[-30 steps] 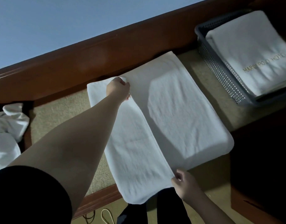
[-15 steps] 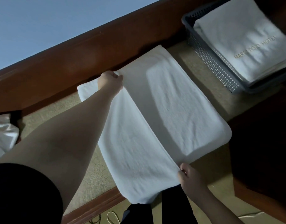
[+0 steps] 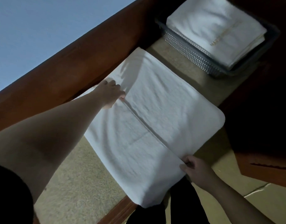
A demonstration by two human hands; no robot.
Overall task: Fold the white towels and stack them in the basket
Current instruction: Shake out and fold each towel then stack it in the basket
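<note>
White towel [image 3: 155, 120] lies mid-frame on the speckled beige counter [image 3: 77, 180], folded edge running diagonally down its middle, near corner drooping over the wooden front lip. Left hand [image 3: 110, 93] pinches that edge at the far end; right hand [image 3: 194, 168] pinches it at the near end. Upper right, a grey perforated basket [image 3: 187, 50] holds folded towels [image 3: 215, 28] with gold lettering. Reddish wood rail [image 3: 71, 65] behind, blue wall [image 3: 42, 29] upper left.

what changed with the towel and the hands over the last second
Both hands carried the upper layer's edge further across the white towel, from near its middle toward the left side. The left hand holds its far end, the right hand its near end. The basket keeps its folded stack.
</note>
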